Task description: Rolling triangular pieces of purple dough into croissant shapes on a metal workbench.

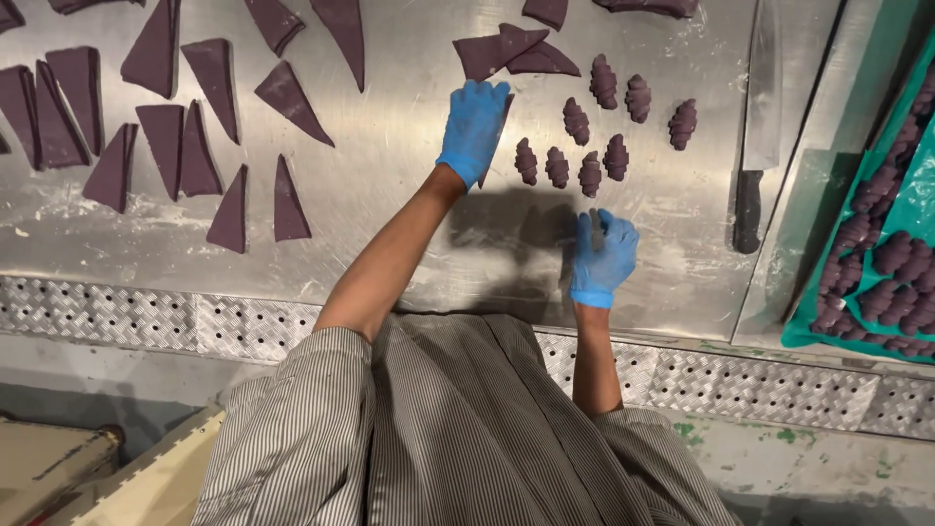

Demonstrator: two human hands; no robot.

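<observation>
A: Nearest us, a striped apron point(458, 429), then the right hand point(603, 258) in a blue glove, low on the steel bench point(409, 214). Its fingers point(590, 234) are curled close, and it looks as if they pinch something small and dark, but I cannot tell for sure.

B: And the left hand point(474, 130)?

A: Farther out, at about eleven o'clock from the right one. Its fingers point(487, 97) are stretched nearly flat, laid on a purple dough triangle point(502, 112) whose edge peeks out beside the glove. Nothing gripped, just pressed down.

B: So how much is done?

A: Between the hands and on toward one o'clock sit eight rolled croissants point(589, 173), loosely grouped, none touching. Over at three o'clock a green tray point(901, 209) holds many more.

B: And what's left?

A: Plenty, I'd judge. Out at nine to eleven o'clock lie the flat triangles point(166, 136), a good two dozen, all unrolled. A few more point(516, 54) overlap just beyond the left hand, at twelve.

B: Tools?

A: A long knife point(755, 127) at two o'clock, lying alone, black handle toward us.
</observation>
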